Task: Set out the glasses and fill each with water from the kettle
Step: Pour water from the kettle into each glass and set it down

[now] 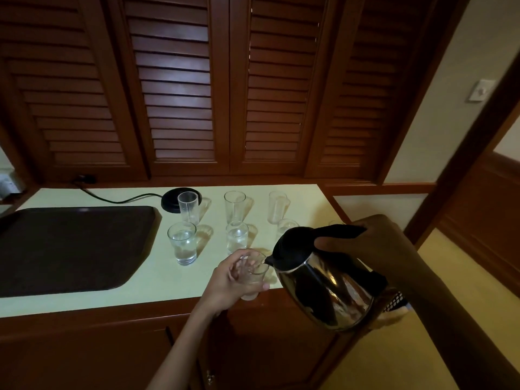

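My left hand [233, 280] grips a clear glass [257, 273] near the counter's front edge. My right hand [368, 243] holds the black handle of a steel kettle [329, 291], tilted so its spout sits over that glass's rim. Two glasses holding water [183, 246] [237, 239] stand in a middle row. Behind them stand three tall glasses that look empty [188, 206] [235, 206] [277, 206]. Another glass [287, 228] is partly hidden behind the kettle lid.
A dark tray [70, 249] lies on the left of the pale counter [157, 280]. The black kettle base [171, 201] with its cord sits at the back. Louvred wooden doors rise behind; a wooden cabinet front is below.
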{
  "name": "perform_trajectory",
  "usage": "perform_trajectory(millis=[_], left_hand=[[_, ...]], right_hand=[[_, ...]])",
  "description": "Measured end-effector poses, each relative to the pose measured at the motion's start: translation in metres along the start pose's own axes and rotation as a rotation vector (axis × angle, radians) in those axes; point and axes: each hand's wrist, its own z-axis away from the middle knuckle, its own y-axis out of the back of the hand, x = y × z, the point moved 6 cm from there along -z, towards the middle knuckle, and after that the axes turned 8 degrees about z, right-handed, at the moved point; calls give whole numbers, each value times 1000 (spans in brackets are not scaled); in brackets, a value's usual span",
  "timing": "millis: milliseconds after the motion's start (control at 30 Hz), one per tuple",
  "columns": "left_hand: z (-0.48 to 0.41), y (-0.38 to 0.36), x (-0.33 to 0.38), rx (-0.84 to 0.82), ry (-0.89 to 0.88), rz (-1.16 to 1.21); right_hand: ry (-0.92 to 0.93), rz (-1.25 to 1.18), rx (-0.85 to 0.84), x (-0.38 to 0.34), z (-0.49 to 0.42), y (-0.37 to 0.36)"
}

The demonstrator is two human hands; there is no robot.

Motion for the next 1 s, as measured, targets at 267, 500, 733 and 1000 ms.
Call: perform_trajectory(millis=[267, 500, 733, 1000], left_hand=[[-2, -2, 1, 6, -2, 9], [-1, -3, 1, 5, -6, 7], [-1, -5, 3, 1, -4, 10], [0, -4, 2, 11, -8, 24]], right_hand=[[4, 20, 0, -3, -2, 2], [12, 26, -5, -5, -2, 2], [20, 19, -5, -3, -2, 3], [2, 29, -23, -4, -4, 5]])
